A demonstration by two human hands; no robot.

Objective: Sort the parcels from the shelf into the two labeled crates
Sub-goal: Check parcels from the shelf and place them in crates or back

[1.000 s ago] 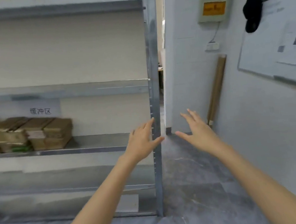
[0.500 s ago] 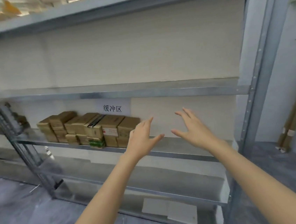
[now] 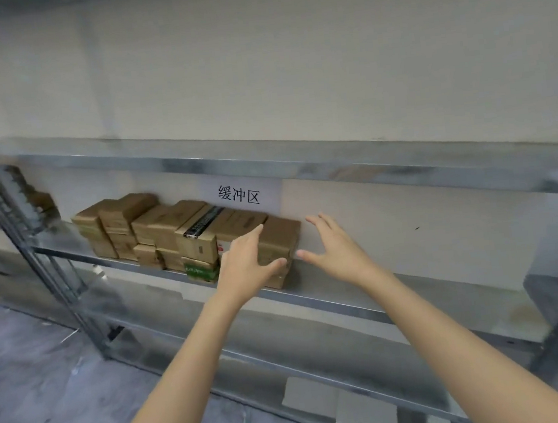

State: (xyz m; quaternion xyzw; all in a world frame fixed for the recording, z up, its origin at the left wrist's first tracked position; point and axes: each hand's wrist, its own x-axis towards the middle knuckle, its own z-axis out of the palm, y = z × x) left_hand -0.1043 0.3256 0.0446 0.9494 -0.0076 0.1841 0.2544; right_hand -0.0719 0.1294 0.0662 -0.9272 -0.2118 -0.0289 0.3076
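Brown parcels (image 3: 186, 231): stacked on shelf (image 3: 331, 297), left end.
Hands: left hand (image 3: 245, 266), right hand (image 3: 337, 253) spread wide, empty, flanking rightmost parcel (image 3: 282, 238).
Crates: out of view.
Progress: likely at pickup; no parcel held, stack left to sort.

White paper sign (image 3: 240, 194), black characters, on wall (image 3: 288, 55): 11 o'clock. Two pale flat sheets (image 3: 339, 403): 5 o'clock. Grey floor (image 3: 31, 392): 8 o'clock.

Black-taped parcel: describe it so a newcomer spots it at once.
On the metal shelf under the white sign sits a row of brown parcels. The black-taped parcel stands just left of the left hand, atop a green-printed box. It alone has a black strip across its top.
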